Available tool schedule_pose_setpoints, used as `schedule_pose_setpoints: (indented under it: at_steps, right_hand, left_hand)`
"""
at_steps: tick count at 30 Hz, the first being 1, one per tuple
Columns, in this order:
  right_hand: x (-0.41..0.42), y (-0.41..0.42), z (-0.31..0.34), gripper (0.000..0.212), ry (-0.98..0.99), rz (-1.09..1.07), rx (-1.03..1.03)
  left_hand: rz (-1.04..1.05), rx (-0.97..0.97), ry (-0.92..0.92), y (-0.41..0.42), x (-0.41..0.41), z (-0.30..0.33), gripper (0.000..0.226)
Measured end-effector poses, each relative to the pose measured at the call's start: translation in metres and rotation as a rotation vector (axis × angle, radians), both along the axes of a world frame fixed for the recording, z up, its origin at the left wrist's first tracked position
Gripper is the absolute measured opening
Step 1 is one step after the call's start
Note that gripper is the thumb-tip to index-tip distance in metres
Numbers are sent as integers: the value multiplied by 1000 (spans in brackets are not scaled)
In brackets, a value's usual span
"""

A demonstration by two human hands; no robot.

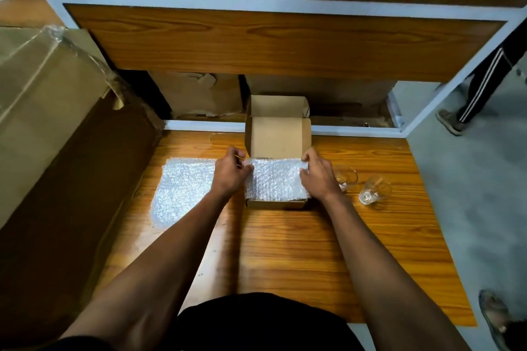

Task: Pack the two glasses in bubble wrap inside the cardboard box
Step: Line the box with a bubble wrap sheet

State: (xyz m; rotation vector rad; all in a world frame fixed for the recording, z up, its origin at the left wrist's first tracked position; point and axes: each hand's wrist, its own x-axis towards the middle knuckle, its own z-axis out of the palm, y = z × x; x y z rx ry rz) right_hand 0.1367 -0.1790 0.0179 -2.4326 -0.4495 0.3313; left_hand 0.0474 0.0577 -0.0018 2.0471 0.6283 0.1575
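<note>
A small open cardboard box (277,137) stands on the wooden table, its lid flap raised at the back. A sheet of bubble wrap (276,178) lies across the box's opening. My left hand (231,171) pinches its left edge and my right hand (318,172) pinches its right edge. A second bubble wrap sheet (182,188) lies flat on the table to the left. Two clear glasses stand right of the box: one (346,177) partly behind my right hand, the other (374,192) further right.
A big cardboard carton (57,137) wrapped in plastic stands at the left of the table (299,251). A wooden shelf unit (285,40) rises behind. Another person's leg and shoe (467,100) are on the grey floor at the right; a foot (497,319) at the lower right.
</note>
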Motion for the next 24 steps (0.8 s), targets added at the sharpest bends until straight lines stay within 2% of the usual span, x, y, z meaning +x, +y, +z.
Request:
schedule_pose_setpoints:
  at_steps: [5, 10, 16, 20, 24]
  right_hand:
    - [-1, 4, -12, 26, -159, 40, -88]
    - [0, 5, -25, 30, -203, 36, -174]
    - [-3, 10, -30, 29, -199, 38, -261]
    - [-9, 13, -21, 32, -227, 37, -278]
    - [-19, 19, -16, 38, -326, 114, -269]
  left_hand:
    - [-41, 167, 20, -4, 5, -12, 22]
    - [-106, 320, 9, -8, 5, -13, 23]
    - [-140, 489, 11, -14, 5, -10, 5]
    - [-130, 532, 8, -19, 4, -6, 12]
    - [-186, 614, -72, -27, 2, -2, 18]
